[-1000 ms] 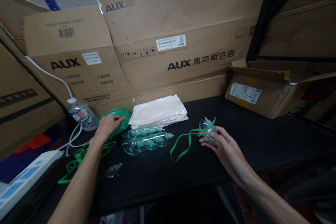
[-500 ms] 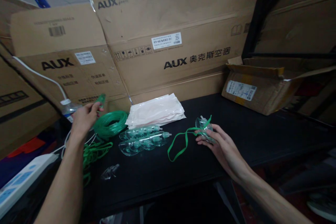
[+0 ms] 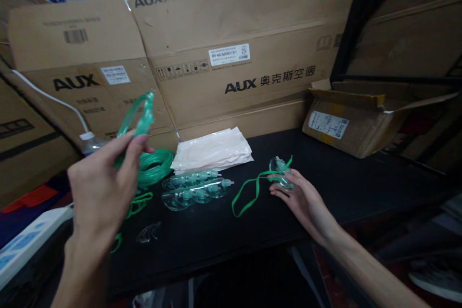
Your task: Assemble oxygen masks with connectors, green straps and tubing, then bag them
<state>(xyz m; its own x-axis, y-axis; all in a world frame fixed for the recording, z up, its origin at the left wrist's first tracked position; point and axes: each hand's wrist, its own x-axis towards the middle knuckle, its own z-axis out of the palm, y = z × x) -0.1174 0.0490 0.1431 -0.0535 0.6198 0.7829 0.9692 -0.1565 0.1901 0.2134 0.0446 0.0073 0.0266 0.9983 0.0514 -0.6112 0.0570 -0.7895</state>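
My left hand (image 3: 108, 173) is raised, its fingers closed on a looped bundle of green plastic tubing (image 3: 147, 113). Behind and below it lies a larger coil of green tubing (image 3: 159, 166). On the right, my right hand (image 3: 301, 192) grips a clear oxygen mask (image 3: 277, 164); from the mask a green elastic strap (image 3: 249, 204) trails onto the black table. Between the hands rest several clear masks (image 3: 198, 193) in two rows. Green straps (image 3: 139, 203) lie below the coil, partly hidden by my left hand, and small clear pieces (image 3: 147, 232) sit near the front.
A stack of white plastic bags (image 3: 212, 149) lies behind the masks. Large cardboard (image 3: 195, 101) stands along the back. An open carton (image 3: 339, 120) is at the back right. On the left are a white power strip (image 3: 32, 238) and a bottle (image 3: 92, 142) beside a white cable.
My left hand has moved up and closer to the camera, lifting the tubing bundle away from the coil. My right hand still holds the mask in nearly the same place.
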